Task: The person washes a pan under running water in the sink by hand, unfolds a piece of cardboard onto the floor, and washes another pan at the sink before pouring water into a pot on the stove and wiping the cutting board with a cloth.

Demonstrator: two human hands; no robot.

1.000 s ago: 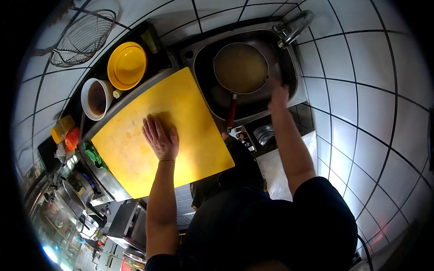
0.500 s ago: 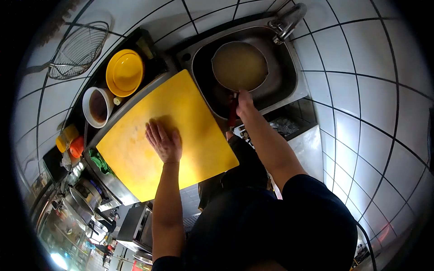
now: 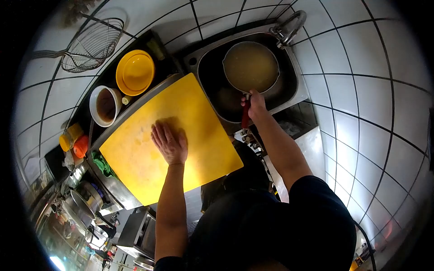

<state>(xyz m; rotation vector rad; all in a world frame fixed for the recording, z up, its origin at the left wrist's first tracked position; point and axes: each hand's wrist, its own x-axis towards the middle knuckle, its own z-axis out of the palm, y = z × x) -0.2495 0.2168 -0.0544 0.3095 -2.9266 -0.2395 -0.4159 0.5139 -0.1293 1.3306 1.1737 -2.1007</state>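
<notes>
My left hand [image 3: 170,143] rests palm down on a large yellow cutting board [image 3: 203,140], fingers stretched out and holding nothing. My right hand [image 3: 256,105] is wrapped round the red handle of a saucepan [image 3: 251,67]. Cloudy yellowish liquid fills much of the pan. The pan is over or inside the metal sink [image 3: 285,97]; whether it touches the bottom I cannot tell.
A faucet [image 3: 287,30] stands at the sink's back right corner. Behind the board are a yellow bowl [image 3: 135,72] and a white tub [image 3: 105,107] of brown liquid. A wire strainer [image 3: 92,45] hangs on the tiled wall. Green cloth [image 3: 102,163] lies left of the board.
The whole view has shifted slightly. My right hand and the saucepan have moved a little to the right within the sink. My left hand stays flat on the board.
</notes>
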